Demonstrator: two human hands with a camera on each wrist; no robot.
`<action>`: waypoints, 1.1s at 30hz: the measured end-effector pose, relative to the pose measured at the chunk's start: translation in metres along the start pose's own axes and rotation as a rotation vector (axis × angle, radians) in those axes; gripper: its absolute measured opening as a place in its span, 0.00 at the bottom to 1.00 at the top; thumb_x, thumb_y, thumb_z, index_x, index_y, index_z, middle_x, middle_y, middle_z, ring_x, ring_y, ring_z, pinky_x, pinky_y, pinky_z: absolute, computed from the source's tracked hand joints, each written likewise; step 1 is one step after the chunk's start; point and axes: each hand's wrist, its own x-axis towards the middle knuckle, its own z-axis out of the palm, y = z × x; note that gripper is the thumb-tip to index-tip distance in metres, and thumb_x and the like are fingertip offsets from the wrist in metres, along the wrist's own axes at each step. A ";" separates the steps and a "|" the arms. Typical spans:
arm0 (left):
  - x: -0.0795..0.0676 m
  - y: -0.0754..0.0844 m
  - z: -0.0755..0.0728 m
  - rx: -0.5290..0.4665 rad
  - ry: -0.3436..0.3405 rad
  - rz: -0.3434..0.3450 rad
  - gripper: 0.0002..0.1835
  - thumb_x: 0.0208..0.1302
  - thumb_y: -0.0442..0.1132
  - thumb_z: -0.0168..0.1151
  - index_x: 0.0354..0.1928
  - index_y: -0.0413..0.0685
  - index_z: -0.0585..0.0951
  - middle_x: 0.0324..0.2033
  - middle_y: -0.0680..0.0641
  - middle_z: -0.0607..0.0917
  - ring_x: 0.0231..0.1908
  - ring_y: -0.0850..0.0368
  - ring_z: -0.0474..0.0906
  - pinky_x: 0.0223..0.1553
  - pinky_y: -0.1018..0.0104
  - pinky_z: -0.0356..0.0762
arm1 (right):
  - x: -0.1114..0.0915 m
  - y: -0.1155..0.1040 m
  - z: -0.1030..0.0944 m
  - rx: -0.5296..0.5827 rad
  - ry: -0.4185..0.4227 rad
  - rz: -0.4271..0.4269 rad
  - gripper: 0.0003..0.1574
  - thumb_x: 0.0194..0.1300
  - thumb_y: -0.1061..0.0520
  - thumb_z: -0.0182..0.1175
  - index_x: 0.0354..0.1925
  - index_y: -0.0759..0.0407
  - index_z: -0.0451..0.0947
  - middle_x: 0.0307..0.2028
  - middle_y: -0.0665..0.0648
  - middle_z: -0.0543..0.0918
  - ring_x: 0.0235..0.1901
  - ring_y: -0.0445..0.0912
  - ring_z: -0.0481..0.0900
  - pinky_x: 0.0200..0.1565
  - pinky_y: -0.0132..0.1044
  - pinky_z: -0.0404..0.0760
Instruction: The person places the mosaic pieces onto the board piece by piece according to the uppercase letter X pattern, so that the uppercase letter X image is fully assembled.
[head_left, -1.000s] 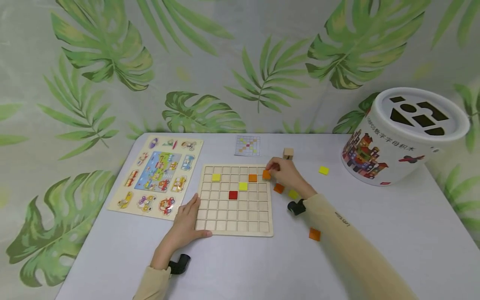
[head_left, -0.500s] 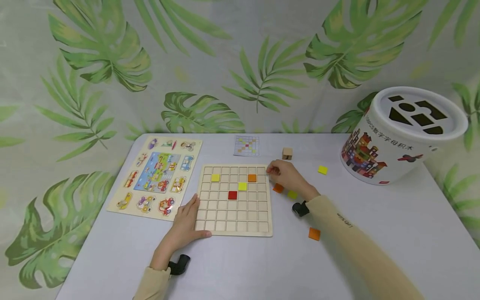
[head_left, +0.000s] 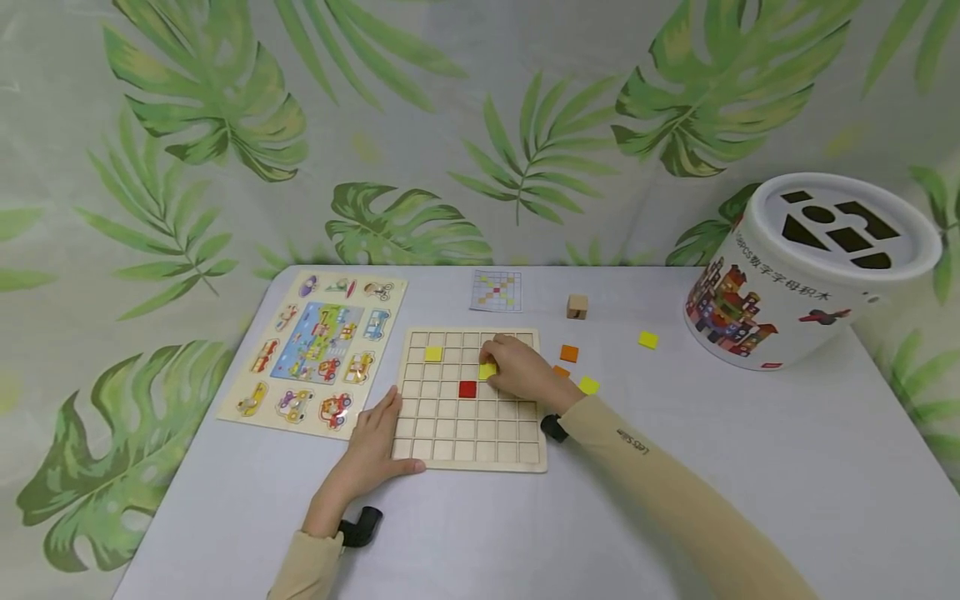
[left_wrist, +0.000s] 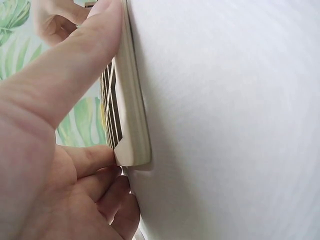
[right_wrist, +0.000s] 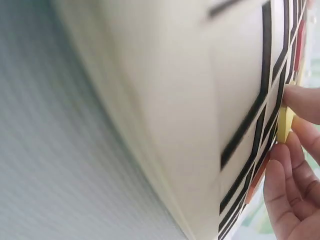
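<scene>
The square wooden grid board (head_left: 465, 451) lies flat in the middle of the table. My left hand (head_left: 365, 454) rests at its near left corner, fingers stretched along the left side and thumb on the front edge. Over the board's upper right, my right hand (head_left: 519, 368) pinches a yellow tile (right_wrist: 285, 122) between thumb and finger. In the right wrist view that tile stands out from the grid, beside an orange tile (right_wrist: 257, 176) in the board. A red tile (head_left: 467, 389) and another yellow tile (head_left: 433, 354) sit in other squares.
Right of the board lie an orange tile (head_left: 569, 353), a partly covered orange one (head_left: 561, 372) and yellow tiles (head_left: 588, 385). Behind are a pattern card (head_left: 496, 291) and a wooden cube (head_left: 577, 307). A picture puzzle (head_left: 311, 354) stands left, a white bucket (head_left: 780, 283) right.
My right hand has left an orange tile on the table beside the board and moved left onto the yellow tile in the grid. My left hand has stayed put.
</scene>
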 end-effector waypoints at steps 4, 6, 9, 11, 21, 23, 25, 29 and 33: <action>0.000 0.001 0.000 -0.003 -0.005 -0.008 0.59 0.46 0.49 0.77 0.71 0.28 0.51 0.73 0.35 0.48 0.60 0.39 0.54 0.57 0.46 0.59 | 0.002 0.000 -0.001 -0.010 -0.007 -0.008 0.14 0.55 0.66 0.65 0.42 0.61 0.78 0.34 0.52 0.74 0.35 0.46 0.70 0.42 0.38 0.72; 0.000 0.001 -0.001 -0.003 -0.006 -0.009 0.59 0.46 0.49 0.77 0.71 0.28 0.52 0.73 0.35 0.47 0.60 0.39 0.54 0.57 0.46 0.59 | 0.003 0.000 -0.002 -0.007 -0.017 -0.015 0.13 0.55 0.66 0.66 0.41 0.61 0.77 0.34 0.53 0.74 0.34 0.46 0.69 0.40 0.38 0.71; 0.001 0.001 -0.001 -0.003 -0.006 -0.009 0.59 0.45 0.49 0.77 0.71 0.28 0.52 0.73 0.35 0.48 0.60 0.39 0.55 0.57 0.46 0.59 | 0.005 0.000 -0.004 -0.001 -0.034 -0.026 0.13 0.54 0.67 0.66 0.39 0.61 0.76 0.32 0.53 0.74 0.34 0.46 0.69 0.39 0.38 0.70; 0.001 0.001 0.000 0.000 -0.007 -0.008 0.59 0.45 0.49 0.77 0.71 0.28 0.52 0.73 0.35 0.48 0.60 0.39 0.55 0.57 0.46 0.59 | 0.006 -0.001 -0.006 0.014 -0.040 -0.032 0.12 0.54 0.69 0.64 0.38 0.61 0.76 0.32 0.52 0.75 0.33 0.46 0.69 0.38 0.37 0.71; 0.001 0.001 -0.001 0.005 -0.004 -0.013 0.59 0.45 0.50 0.77 0.70 0.27 0.52 0.72 0.35 0.48 0.59 0.39 0.56 0.56 0.46 0.60 | 0.024 -0.004 -0.017 0.237 -0.064 -0.043 0.10 0.58 0.74 0.55 0.33 0.63 0.78 0.27 0.52 0.77 0.29 0.44 0.70 0.34 0.32 0.71; 0.000 0.001 -0.001 0.008 -0.006 -0.014 0.59 0.45 0.50 0.77 0.70 0.27 0.52 0.72 0.35 0.48 0.58 0.40 0.56 0.56 0.47 0.61 | 0.030 -0.008 -0.016 0.297 -0.061 -0.033 0.08 0.60 0.72 0.55 0.33 0.63 0.79 0.28 0.52 0.78 0.29 0.43 0.71 0.34 0.31 0.71; 0.000 0.000 -0.001 0.006 -0.006 -0.015 0.59 0.45 0.51 0.76 0.70 0.27 0.52 0.73 0.35 0.48 0.58 0.40 0.56 0.56 0.47 0.61 | 0.035 -0.012 -0.012 0.341 -0.064 -0.027 0.08 0.61 0.72 0.55 0.34 0.63 0.79 0.28 0.53 0.78 0.29 0.43 0.70 0.34 0.31 0.70; 0.000 -0.001 -0.001 0.004 -0.009 -0.008 0.59 0.46 0.51 0.76 0.70 0.27 0.52 0.72 0.35 0.48 0.58 0.40 0.56 0.55 0.47 0.61 | 0.044 -0.021 -0.001 0.343 -0.084 -0.020 0.10 0.62 0.72 0.51 0.36 0.64 0.78 0.28 0.54 0.79 0.26 0.42 0.69 0.32 0.31 0.68; 0.000 -0.001 -0.001 -0.001 -0.008 -0.002 0.59 0.46 0.51 0.76 0.71 0.27 0.52 0.73 0.35 0.48 0.58 0.40 0.56 0.55 0.48 0.61 | 0.052 -0.027 0.010 0.229 -0.085 -0.031 0.13 0.61 0.74 0.49 0.36 0.64 0.78 0.28 0.54 0.79 0.26 0.43 0.68 0.33 0.32 0.68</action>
